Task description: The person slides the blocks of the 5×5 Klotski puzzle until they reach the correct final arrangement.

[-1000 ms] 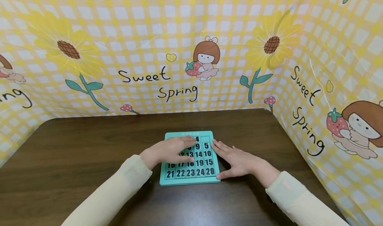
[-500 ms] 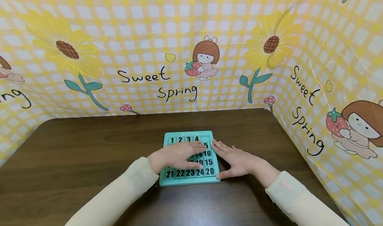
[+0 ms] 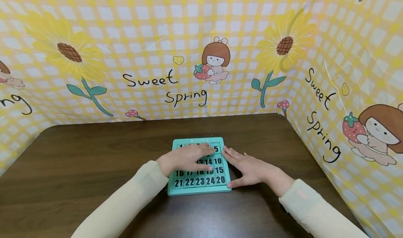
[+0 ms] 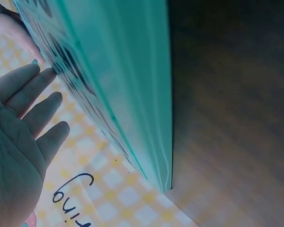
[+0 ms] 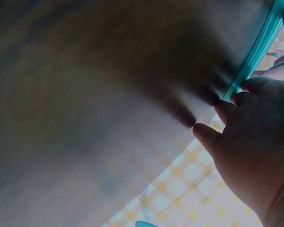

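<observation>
A teal number slide puzzle (image 3: pixel 199 191) lies flat on the table, its black-numbered tiles in rows. My left hand (image 3: pixel 184 157) reaches over it from the left, fingers extended across the upper rows and hiding several tiles. Its fingertips end near tile 5 (image 3: pixel 216 149), which sits in the top right corner; whether they touch it I cannot tell. Along the puzzle's right side my right hand (image 3: pixel 252 169) rests with spread fingers, fingertips and thumb at the frame. In the left wrist view the puzzle's edge (image 4: pixel 146 94) stands beside the fairly straight fingers (image 4: pixel 42 111).
The dark wooden table (image 3: pixel 94 154) extends on both sides of the puzzle. A yellow checked cloth (image 3: pixel 151 38) with printed flowers and figures hangs behind the table and along its right side.
Tile 5 has moved up one place into the top right corner. My left hand shifted right, then slightly up toward the top row. The right hand has stayed at the puzzle's side.
</observation>
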### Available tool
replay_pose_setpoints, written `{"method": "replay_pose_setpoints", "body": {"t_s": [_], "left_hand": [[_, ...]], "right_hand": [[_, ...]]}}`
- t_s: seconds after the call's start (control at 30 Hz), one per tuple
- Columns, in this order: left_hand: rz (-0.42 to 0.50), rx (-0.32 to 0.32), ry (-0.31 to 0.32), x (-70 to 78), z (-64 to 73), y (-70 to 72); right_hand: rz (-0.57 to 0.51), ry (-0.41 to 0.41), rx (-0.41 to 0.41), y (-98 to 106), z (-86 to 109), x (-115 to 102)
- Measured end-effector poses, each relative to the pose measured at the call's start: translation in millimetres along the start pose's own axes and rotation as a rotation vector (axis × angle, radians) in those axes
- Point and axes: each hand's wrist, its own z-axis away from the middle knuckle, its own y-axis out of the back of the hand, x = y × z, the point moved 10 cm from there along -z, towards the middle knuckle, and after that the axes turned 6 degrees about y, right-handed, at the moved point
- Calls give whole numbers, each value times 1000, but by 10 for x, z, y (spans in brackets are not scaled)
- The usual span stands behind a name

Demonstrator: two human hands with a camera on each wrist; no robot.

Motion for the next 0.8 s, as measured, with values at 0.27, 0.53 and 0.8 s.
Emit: {"method": "replay_pose_setpoints", "body": {"t_s": [0.27,0.53,0.8], "left_hand": [[2,2,20,-69,-48,-16],[13,18,31,-98,-74,35],[35,14,27,-118,-83,37]], "right_hand": [[-1,0,-5,-16,-6,2],[7,0,-1,1,-5,6],[0,0,0,-3,-2,9]]}}
